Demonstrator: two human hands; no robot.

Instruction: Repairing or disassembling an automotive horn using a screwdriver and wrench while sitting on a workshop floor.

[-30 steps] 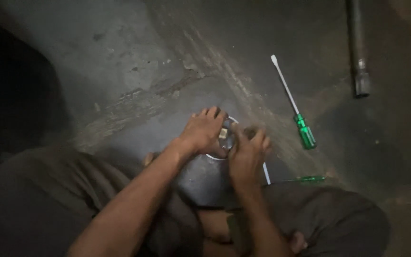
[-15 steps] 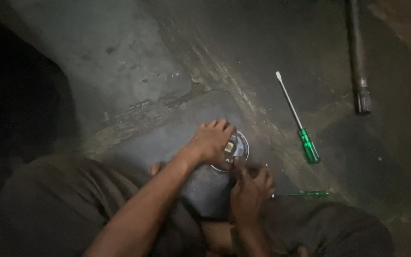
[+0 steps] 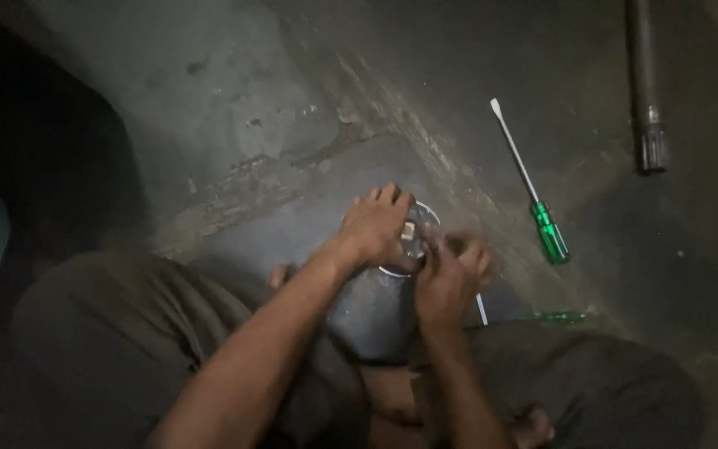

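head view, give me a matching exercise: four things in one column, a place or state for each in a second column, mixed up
Things
1. left hand
2. right hand
3. green-handled screwdriver
4. grey metal pipe

Places or states
A. at the top right edge of the picture
B. lies alone on the floor, handle toward the person
C. rests on top of the round metal part
D. blurred, at the near right side of the round metal part

Pairs: 1-C, 2-D, 3-B, 4-A
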